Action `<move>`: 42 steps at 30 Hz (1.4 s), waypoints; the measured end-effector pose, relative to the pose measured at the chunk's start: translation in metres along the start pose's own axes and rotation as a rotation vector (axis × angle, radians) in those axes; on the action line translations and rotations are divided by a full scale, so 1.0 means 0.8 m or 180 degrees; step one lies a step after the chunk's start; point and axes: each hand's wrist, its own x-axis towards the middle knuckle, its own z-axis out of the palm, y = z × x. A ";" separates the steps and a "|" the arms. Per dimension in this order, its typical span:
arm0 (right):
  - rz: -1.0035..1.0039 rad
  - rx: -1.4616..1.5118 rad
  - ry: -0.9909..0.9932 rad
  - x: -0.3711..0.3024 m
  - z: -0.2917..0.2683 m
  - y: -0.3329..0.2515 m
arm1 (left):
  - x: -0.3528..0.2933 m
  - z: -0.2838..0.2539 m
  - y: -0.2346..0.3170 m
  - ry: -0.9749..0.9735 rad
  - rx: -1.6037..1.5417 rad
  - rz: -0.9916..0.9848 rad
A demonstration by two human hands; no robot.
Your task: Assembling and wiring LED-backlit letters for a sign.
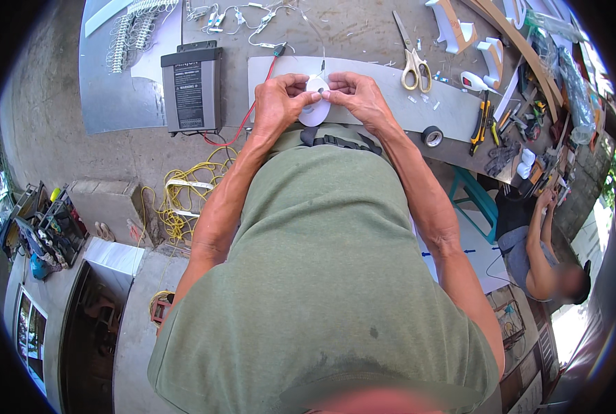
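Both my hands are together at the near edge of the worktable, in front of my waist. Between them is a white rounded piece (313, 116) with a small dark spot or hole near its middle. My left hand (282, 102) pinches its left side with thumb and bent fingers. From the other side, my right hand (358, 99) grips it, the thumb tips almost meeting. A thin wire with a dark end (322, 65) comes down to its top; whether it is joined there is hidden. Left of my hands, a red wire (251, 107) runs up to a small green-and-black connector (279, 50).
A grey power supply box (194, 90) stands left; strings of white LED modules (242, 15) lie behind. Right are scissors (411, 58), black tape (432, 136), a utility knife (480, 123) and white curved pieces (453, 31). Yellow cord (184, 200) covers the floor. Another person (535, 259) works at right.
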 end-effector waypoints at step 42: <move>-0.1388 -0.1070 0.1394 -0.020 -0.012 -0.091 | 0.016 0.033 0.042 -0.0586 -0.1670 0.1046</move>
